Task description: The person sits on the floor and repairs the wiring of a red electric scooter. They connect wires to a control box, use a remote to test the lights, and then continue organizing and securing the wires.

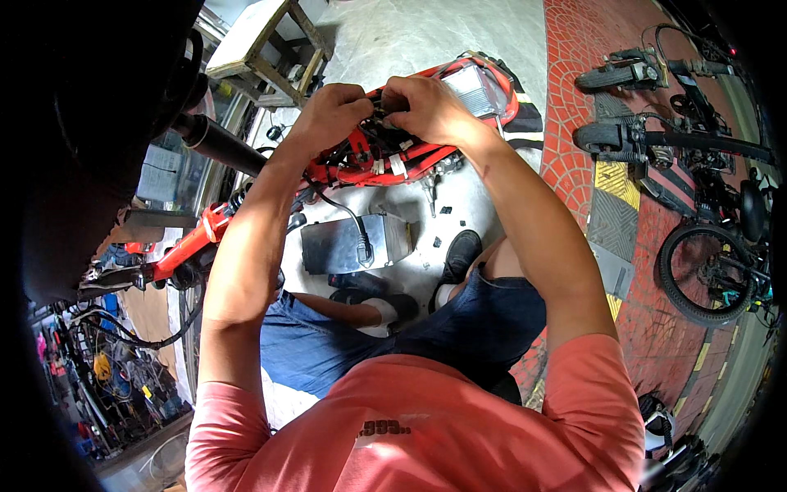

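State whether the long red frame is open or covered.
Open: dark wiring shows inside the long red frame between left hand and right hand.

Head view, one: wide fisheye, left of a head-worn pair, upright, directed downward over the pink shirt [459, 435], which lies nearest the lens. Left hand [329, 116] and right hand [428, 108] farther out, upper middle; straight edges bowed toward the rim.
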A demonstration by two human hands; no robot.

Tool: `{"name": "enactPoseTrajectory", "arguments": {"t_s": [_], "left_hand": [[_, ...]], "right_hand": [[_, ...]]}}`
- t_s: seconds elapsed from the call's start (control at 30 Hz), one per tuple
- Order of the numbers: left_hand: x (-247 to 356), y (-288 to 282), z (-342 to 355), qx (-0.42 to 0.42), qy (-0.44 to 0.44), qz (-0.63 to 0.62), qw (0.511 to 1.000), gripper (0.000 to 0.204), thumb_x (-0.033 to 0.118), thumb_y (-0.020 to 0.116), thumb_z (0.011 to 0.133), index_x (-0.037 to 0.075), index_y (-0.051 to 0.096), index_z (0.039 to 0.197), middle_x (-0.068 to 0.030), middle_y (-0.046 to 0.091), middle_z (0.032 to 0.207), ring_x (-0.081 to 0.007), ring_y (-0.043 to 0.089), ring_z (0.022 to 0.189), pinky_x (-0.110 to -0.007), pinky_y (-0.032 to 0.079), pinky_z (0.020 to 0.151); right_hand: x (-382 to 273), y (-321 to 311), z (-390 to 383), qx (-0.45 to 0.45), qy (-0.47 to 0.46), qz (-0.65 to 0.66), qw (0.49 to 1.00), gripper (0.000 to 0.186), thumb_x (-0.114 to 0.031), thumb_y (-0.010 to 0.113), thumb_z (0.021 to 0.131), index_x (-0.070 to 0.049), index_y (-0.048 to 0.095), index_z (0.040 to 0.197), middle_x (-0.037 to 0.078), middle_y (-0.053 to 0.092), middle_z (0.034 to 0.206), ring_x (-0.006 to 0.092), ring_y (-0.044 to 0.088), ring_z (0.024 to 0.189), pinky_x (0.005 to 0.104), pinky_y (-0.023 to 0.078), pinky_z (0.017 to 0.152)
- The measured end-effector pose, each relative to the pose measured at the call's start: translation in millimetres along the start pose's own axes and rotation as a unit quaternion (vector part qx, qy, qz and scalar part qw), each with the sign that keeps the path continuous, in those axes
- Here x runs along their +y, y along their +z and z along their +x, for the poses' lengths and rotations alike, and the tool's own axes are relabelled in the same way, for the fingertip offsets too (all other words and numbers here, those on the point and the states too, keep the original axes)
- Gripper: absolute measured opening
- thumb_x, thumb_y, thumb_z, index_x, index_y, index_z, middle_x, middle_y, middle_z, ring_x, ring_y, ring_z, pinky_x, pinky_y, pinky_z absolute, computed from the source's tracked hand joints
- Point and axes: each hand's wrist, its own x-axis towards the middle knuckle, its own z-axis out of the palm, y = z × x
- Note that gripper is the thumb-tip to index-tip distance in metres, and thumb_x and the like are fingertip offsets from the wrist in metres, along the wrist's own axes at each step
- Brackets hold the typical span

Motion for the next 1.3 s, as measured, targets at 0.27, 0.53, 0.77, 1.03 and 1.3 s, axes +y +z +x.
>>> {"name": "enactPoseTrajectory", "arguments": {"t_s": [0.27,0.53,0.77,1.03,1.3], "left_hand": [[-11.0,-4.0,9.0,-0.029,-0.008,-0.045,0.999,0.035,0.028,0.063,0.094,-0.005,0.072,0.092,-0.0077,0.061,0.071,-0.0153,0.057,0.071,-0.037,0.047,0.068],[-5.1,-8.0,12.8,-0.028,0.009,-0.039,0.999,0.022,0.021,0.062,0.097,0.004,0.068,0.085,0.0044,0.052,0.07,-0.0069,0.047,0.062,-0.029,0.037,0.054],[-6.9,-6.7,10.0,-0.027,0.011,-0.059,0.998,0.023,0.023,0.064,0.097,0.004,0.067,0.084,0.0047,0.051,0.069,-0.007,0.047,0.061,-0.029,0.038,0.054],[-13.0,-3.4,11.2,-0.03,-0.011,-0.077,0.997,0.029,0.025,0.064,0.094,-0.003,0.068,0.086,-0.0031,0.058,0.073,-0.012,0.052,0.071,-0.034,0.044,0.066],[-16.7,-5.5,13.5,-0.019,0.013,-0.08,0.996,0.034,0.027,0.064,0.093,-0.006,0.069,0.087,-0.0066,0.059,0.071,-0.0145,0.054,0.072,-0.038,0.046,0.068]], "right_hand": [[-1.5,2.5,-2.6,0.047,-0.096,-0.022,0.994,0.018,-0.01,0.077,0.084,-0.001,0.074,0.099,0.015,0.074,0.093,0.0349,0.071,0.09,0.0449,0.056,0.083],[-1.7,12.5,-3.6,0.082,-0.116,-0.025,0.99,0.018,-0.003,0.07,0.087,0.001,0.075,0.103,0.019,0.075,0.1,0.039,0.072,0.097,0.0455,0.057,0.087],[0.1,12.7,-2.6,0.076,-0.103,-0.007,0.992,0.018,-0.009,0.075,0.088,0.0,0.075,0.104,0.017,0.075,0.096,0.0341,0.074,0.093,0.0433,0.058,0.085],[-4.7,4.9,-1.2,0.032,0.001,-0.01,0.999,0.016,-0.013,0.078,0.088,0.0,0.074,0.096,0.015,0.074,0.092,0.0314,0.073,0.088,0.0428,0.056,0.08],[-6.4,6.2,-2.0,0.043,-0.026,-0.01,0.999,0.016,-0.012,0.073,0.088,-0.001,0.076,0.1,0.016,0.074,0.094,0.0353,0.073,0.095,0.0429,0.056,0.085]]}}
